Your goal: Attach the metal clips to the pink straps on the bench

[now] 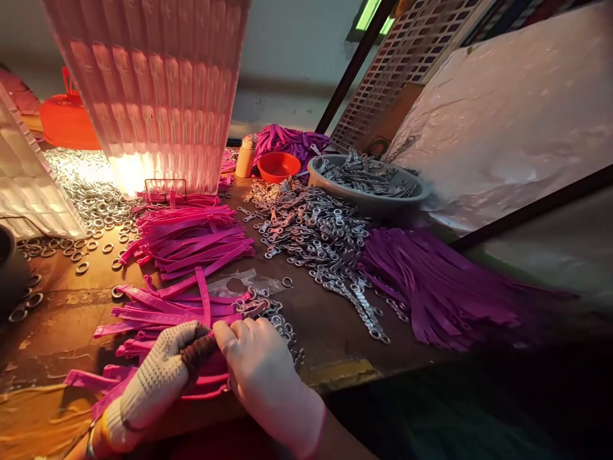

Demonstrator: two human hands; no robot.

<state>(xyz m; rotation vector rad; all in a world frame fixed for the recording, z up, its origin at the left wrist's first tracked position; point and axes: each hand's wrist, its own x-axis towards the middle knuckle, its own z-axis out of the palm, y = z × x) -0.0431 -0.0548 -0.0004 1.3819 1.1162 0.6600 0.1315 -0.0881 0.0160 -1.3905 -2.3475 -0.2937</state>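
Observation:
My left hand (153, 380) wears a white knitted glove with a dark worn thumb tip. It presses on a pile of pink plastic straps (163, 306) at the table's near edge. My bare right hand (261, 367) meets it thumb to thumb and pinches a pink strap there. The strap's end with a metal clasp (251, 305) lies just beyond my fingers. What else sits between the fingertips is hidden.
More pink straps (191, 236) lie behind. Loose metal clasps (311, 236) spread across the middle, purple straps (440, 287) to the right, metal rings (90, 191) to the left. A grey bowl (368, 198) of clasps, an orange bowl (278, 166) and a lit ribbed shade (158, 96) stand at the back.

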